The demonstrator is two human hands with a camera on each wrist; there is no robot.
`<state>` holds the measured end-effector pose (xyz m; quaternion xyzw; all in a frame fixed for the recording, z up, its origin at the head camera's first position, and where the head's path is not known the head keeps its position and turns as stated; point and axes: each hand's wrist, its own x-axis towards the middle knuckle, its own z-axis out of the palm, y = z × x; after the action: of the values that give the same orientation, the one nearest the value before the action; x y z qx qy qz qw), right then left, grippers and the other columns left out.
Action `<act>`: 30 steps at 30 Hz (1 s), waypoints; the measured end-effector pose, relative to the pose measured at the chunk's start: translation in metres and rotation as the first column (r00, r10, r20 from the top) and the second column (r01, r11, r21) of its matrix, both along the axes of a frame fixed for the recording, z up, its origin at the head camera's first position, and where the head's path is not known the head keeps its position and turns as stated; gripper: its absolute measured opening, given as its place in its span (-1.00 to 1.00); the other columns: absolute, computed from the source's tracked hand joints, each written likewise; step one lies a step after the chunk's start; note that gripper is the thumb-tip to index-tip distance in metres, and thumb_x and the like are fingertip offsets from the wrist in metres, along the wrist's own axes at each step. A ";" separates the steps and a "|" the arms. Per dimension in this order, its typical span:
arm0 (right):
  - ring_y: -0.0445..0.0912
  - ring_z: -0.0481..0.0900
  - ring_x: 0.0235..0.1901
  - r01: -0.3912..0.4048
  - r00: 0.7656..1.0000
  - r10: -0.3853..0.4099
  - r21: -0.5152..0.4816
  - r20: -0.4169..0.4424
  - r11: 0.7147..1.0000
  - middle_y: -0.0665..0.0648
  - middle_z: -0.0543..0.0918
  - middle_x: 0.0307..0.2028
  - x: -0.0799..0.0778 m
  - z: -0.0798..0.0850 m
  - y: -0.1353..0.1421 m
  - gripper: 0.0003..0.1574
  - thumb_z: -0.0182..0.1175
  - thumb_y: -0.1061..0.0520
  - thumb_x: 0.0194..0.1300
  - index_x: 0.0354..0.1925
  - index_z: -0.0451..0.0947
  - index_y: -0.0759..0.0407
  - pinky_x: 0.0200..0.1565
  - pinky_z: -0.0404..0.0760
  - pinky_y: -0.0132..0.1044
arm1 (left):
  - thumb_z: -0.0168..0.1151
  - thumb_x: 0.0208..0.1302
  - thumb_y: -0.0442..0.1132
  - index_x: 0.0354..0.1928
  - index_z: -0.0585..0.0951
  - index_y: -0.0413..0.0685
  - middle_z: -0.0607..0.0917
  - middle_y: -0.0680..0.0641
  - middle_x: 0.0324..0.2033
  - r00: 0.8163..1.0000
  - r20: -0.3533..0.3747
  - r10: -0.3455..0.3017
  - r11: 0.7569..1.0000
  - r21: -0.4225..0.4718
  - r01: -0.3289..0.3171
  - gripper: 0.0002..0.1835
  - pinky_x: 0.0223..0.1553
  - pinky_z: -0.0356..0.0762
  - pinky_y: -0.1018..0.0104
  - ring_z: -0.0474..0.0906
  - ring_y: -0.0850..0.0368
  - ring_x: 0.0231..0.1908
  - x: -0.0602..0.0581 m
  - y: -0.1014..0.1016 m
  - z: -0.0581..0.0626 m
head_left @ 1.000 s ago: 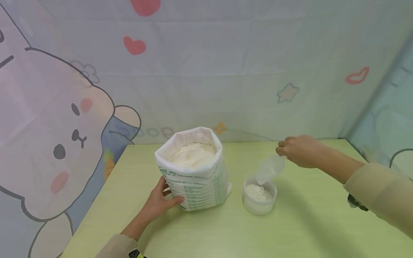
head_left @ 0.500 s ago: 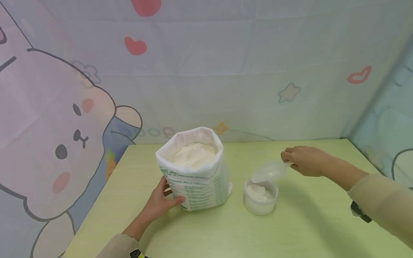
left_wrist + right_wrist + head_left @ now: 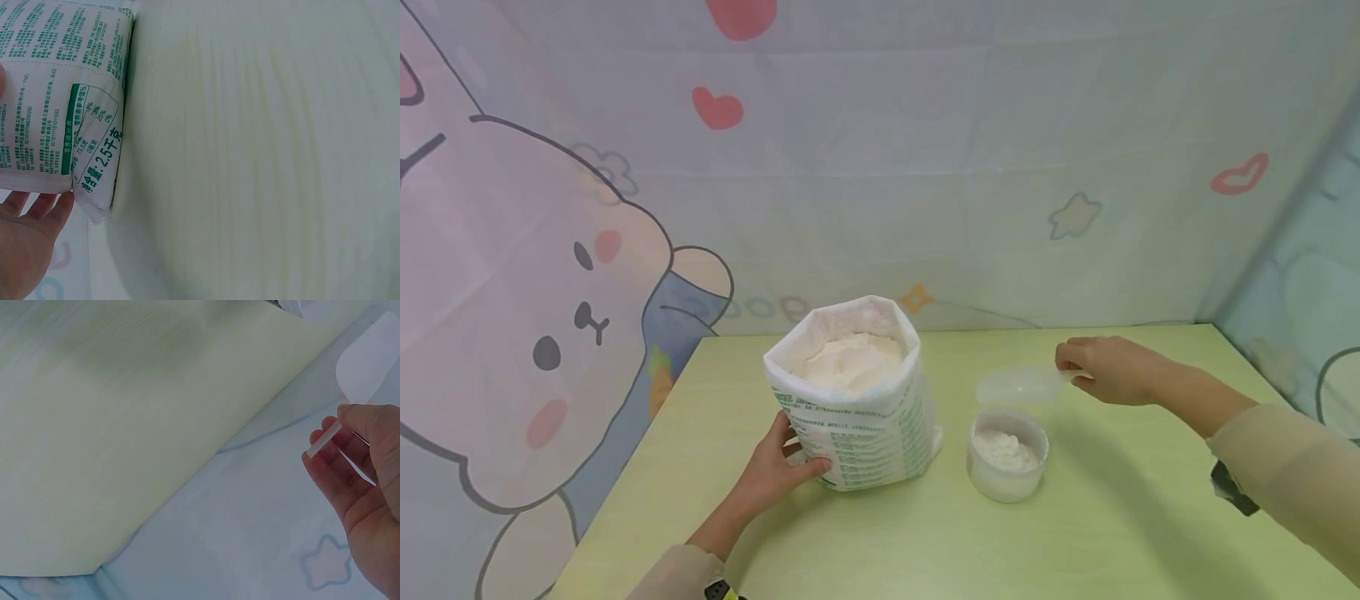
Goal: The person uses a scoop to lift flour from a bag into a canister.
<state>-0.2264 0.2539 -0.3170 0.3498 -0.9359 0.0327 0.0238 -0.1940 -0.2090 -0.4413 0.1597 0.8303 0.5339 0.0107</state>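
A white flour bag (image 3: 880, 442) with green print stands on the table, its top folded wide and pale powder showing inside. My left hand (image 3: 767, 471) grips its lower left side, thumb on the front; in the left wrist view the other fingers (image 3: 44, 203) lie along the bag's edge. To the right is a round translucent tub (image 3: 1006, 482), partly filled with white powder. Just above and behind its rim, a translucent plastic scoop (image 3: 1018, 385) is held nearly level. My right hand (image 3: 1112, 371) pinches the scoop's handle (image 3: 325, 439) between thumb and fingers.
The pale green tabletop (image 3: 910, 550) ends at a patterned cloth backdrop (image 3: 925, 167) close behind the bag. More cloth hangs along the right side. Between bag and tub there is a narrow strip of table.
The scoop, tipped down into the tub a second ago, has swung up to nearly level and come away from the powder. My right hand has shifted slightly right and down. My left hand stays put.
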 end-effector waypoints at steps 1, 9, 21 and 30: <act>-0.21 0.25 -0.49 0.004 1.000 -0.004 -0.005 0.001 1.000 -0.08 0.31 -0.48 -0.002 0.000 0.000 -0.73 0.25 0.34 0.09 -0.38 0.36 0.08 -0.48 0.29 -0.40 | 0.46 -0.06 -0.10 0.22 0.20 0.18 0.38 0.04 0.14 1.000 0.000 0.000 1.000 0.000 0.000 -0.19 0.20 0.36 0.00 0.29 -0.06 0.20 0.000 0.000 0.000; -0.23 0.35 -0.48 -0.015 0.999 0.013 -0.055 -0.040 0.998 -0.09 0.43 -0.44 -0.011 0.012 -0.003 -0.76 0.26 0.34 0.08 -0.36 0.40 0.11 -0.48 0.42 -0.35 | 0.46 -0.06 -0.12 0.22 0.20 0.19 0.38 0.04 0.14 1.000 0.011 0.011 1.000 0.000 -0.011 -0.19 0.21 0.36 0.04 0.29 -0.04 0.21 -0.002 0.000 -0.004; -0.14 0.50 -0.40 -0.018 0.997 0.013 -0.074 -0.075 0.997 0.02 0.55 -0.36 -0.022 0.062 -0.025 -0.83 0.22 0.32 0.12 -0.28 0.47 0.18 -0.36 0.56 -0.23 | 0.46 -0.06 -0.11 0.21 0.21 0.21 0.39 0.06 0.13 1.000 -0.004 0.008 1.000 0.000 -0.008 -0.20 0.20 0.37 0.03 0.30 -0.03 0.20 0.000 0.000 -0.001; -0.09 0.51 -0.39 -0.023 0.993 0.015 -0.064 -0.121 0.998 0.08 0.58 -0.34 -0.029 0.097 -0.047 -0.85 0.19 0.32 0.14 -0.27 0.47 0.20 -0.30 0.58 -0.18 | 0.44 -0.03 -0.14 0.22 0.20 0.18 0.40 0.04 0.13 1.000 -0.025 -0.019 1.000 0.009 0.019 -0.21 0.18 0.38 0.03 0.32 -0.02 0.17 -0.001 0.001 -0.003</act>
<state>-0.2551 0.2069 -0.2202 0.3593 -0.9278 0.0424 0.0911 -0.1948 -0.2079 -0.4447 0.1744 0.8264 0.5354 0.0047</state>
